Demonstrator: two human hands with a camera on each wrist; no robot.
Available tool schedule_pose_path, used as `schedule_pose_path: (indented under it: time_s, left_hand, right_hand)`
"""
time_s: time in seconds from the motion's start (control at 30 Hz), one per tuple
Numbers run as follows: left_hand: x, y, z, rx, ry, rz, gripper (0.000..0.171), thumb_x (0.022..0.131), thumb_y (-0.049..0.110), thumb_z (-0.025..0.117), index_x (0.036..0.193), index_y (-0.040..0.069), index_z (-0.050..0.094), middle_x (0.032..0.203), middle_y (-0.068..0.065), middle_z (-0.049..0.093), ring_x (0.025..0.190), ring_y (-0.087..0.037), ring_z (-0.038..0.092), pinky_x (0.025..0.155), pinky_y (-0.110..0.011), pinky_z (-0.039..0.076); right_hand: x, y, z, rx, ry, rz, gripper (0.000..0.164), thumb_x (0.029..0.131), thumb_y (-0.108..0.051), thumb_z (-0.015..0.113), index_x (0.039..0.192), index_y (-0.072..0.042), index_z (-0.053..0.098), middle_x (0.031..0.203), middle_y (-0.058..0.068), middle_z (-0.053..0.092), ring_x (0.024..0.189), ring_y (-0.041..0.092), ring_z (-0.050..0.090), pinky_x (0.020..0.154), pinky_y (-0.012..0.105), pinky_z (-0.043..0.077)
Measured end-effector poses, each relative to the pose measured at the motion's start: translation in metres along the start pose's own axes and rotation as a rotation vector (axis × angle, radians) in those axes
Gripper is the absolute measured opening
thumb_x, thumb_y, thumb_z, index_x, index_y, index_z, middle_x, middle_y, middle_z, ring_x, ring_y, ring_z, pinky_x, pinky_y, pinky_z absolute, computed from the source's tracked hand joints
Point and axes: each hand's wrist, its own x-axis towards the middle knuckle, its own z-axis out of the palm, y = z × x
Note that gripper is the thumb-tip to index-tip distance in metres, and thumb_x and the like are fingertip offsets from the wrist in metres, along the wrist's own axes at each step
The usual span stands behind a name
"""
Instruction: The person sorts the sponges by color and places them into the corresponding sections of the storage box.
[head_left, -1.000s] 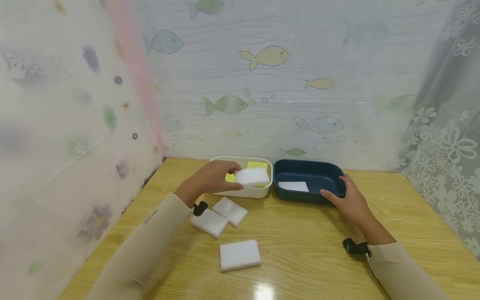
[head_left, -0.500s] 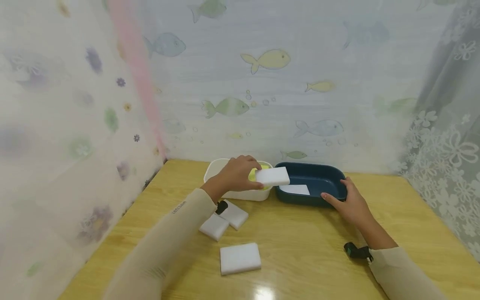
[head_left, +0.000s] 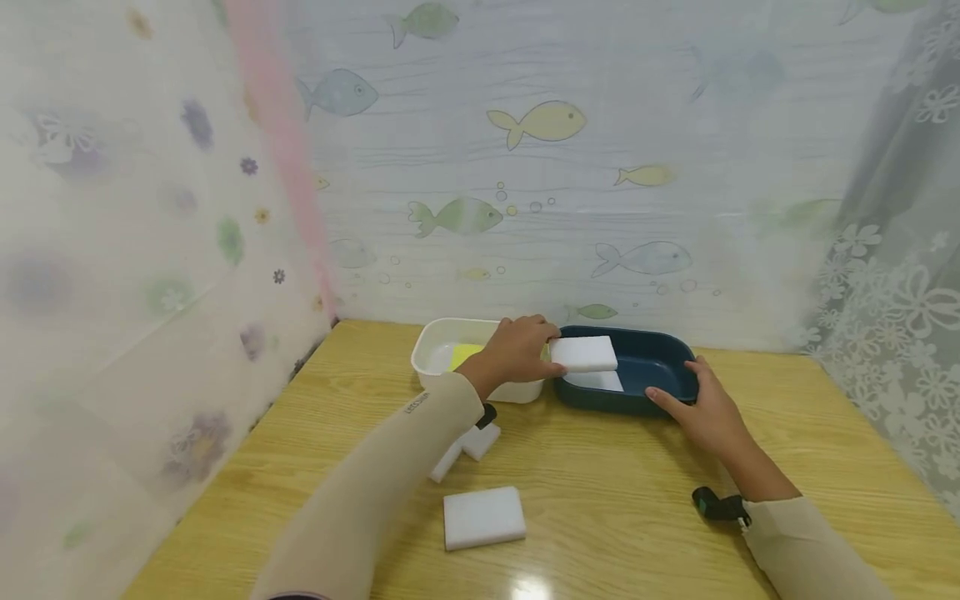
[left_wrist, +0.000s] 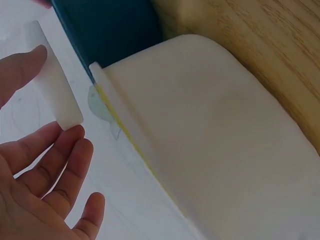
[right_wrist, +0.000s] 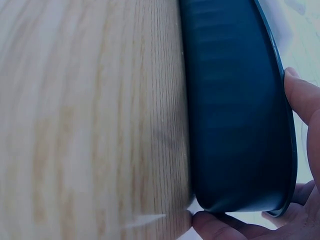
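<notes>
My left hand (head_left: 517, 352) pinches a white sponge block (head_left: 583, 353) between thumb and fingertips, over the left part of the dark blue bin (head_left: 651, 371). Beneath it another white block (head_left: 597, 381) lies inside that bin. In the left wrist view the held sponge (left_wrist: 59, 95) appears edge-on, gripped at its end. With thumb at the front rim and fingers round the far right corner, my right hand (head_left: 708, 412) holds the blue bin. The right wrist view has the bin's side wall (right_wrist: 235, 110) standing on the wooden table, with the thumb at its rim.
Left of the blue bin stands a white bin (head_left: 429, 343) with yellow pieces (head_left: 465, 355) inside, partly hidden by my left hand. On the table (head_left: 600, 500) lie one white block (head_left: 484, 518) in front and two more (head_left: 480, 442) partly behind my left forearm. A fish-print curtain (head_left: 555, 183) hangs behind.
My left hand has carried the white sponge to the right, from over the white bin to over the blue bin. The right hand keeps its hold on the blue bin.
</notes>
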Motion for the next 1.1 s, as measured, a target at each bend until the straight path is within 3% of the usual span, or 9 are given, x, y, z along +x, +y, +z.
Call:
schedule_pose_path:
  time_s: [0.2,0.47,0.73,1.1]
  left_hand:
    - [0.012,0.005,0.009,0.019,0.010,-0.014,0.064,0.076,0.063,0.068,0.123,0.021,0.062,0.114,0.007,0.062,0.096,-0.011,0.053,0.077,-0.036,0.039]
    - [0.019,0.010,0.020,-0.016,-0.035,-0.001,0.053,0.076,0.062,0.069,0.114,0.026,0.066,0.106,0.012,0.065,0.091,-0.007,0.052,0.085,-0.038,0.038]
    - [0.021,0.016,0.018,-0.012,-0.073,0.006,0.046,0.076,0.060,0.070,0.109,0.028,0.066,0.101,0.014,0.065,0.088,-0.007,0.053,0.090,-0.042,0.036]
    - [0.024,0.021,0.017,-0.014,-0.111,-0.005,0.028,0.076,0.056,0.072,0.083,0.032,0.060,0.079,0.019,0.058,0.081,-0.007,0.052,0.089,-0.043,0.034]
  right_hand:
    - [0.001,-0.001,0.000,0.008,0.001,0.001,0.105,0.085,-0.068,0.052,0.154,-0.007,0.000,0.158,0.019,-0.008,0.136,0.054,0.016,0.096,0.071,0.026]
    - [0.000,0.001,-0.001,0.005,0.005,0.001,0.106,0.085,-0.068,0.051,0.154,-0.007,-0.001,0.158,0.021,-0.005,0.134,0.054,0.020,0.095,0.070,0.028]
    - [0.002,0.002,-0.001,0.002,0.007,0.003,0.106,0.085,-0.068,0.051,0.154,-0.007,0.000,0.158,0.020,-0.007,0.135,0.054,0.018,0.095,0.071,0.027]
    - [0.000,0.000,-0.001,0.004,0.002,0.006,0.106,0.085,-0.068,0.051,0.154,-0.007,0.000,0.158,0.019,-0.009,0.136,0.054,0.017,0.095,0.071,0.026]
